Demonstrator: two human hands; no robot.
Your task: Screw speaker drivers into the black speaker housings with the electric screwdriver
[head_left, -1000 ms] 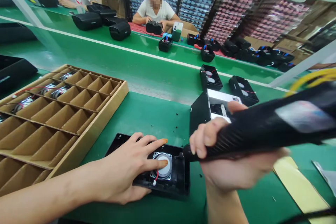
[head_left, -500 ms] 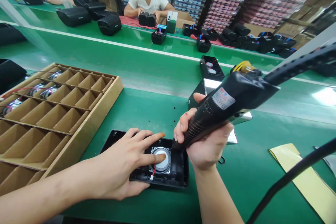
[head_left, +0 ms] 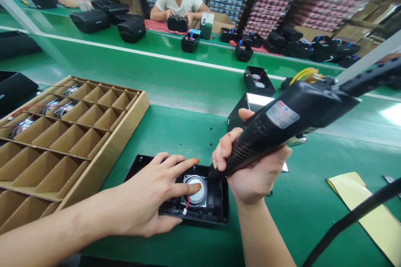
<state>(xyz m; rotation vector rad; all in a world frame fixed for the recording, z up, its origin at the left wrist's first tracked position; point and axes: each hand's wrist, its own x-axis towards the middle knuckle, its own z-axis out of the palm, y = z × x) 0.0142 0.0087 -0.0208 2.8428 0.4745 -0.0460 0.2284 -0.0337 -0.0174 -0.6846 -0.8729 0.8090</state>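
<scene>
A black plastic speaker housing (head_left: 216,204) lies on the green bench in front of me. Set in it is a round speaker driver (head_left: 197,192) with a pale cone and a red wire ending in a small white plug. My left hand (head_left: 163,192) spans the housing and grips it, thumb along the near edge and one fingertip on the cone. Wrapped round a black electric screwdriver (head_left: 266,125) is my right hand (head_left: 253,171). The tool slants down to the left, its nose at the driver's upper right corner; the tip itself is hidden.
On the left stands a divided cardboard box (head_left: 125,133) with several speaker drivers (head_left: 65,109). Behind the screwdriver are a box-shaped black case (head_left: 238,112) and another open housing (head_left: 259,81). Yellow paper (head_left: 369,212) and a black cable (head_left: 354,221) lie right. A co-worker (head_left: 180,2) sits opposite.
The screwdriver's rear end has shifted right and slightly down in view, with its nose still at the driver's corner. The whole view has slid slightly; my left hand keeps its place on the housing.
</scene>
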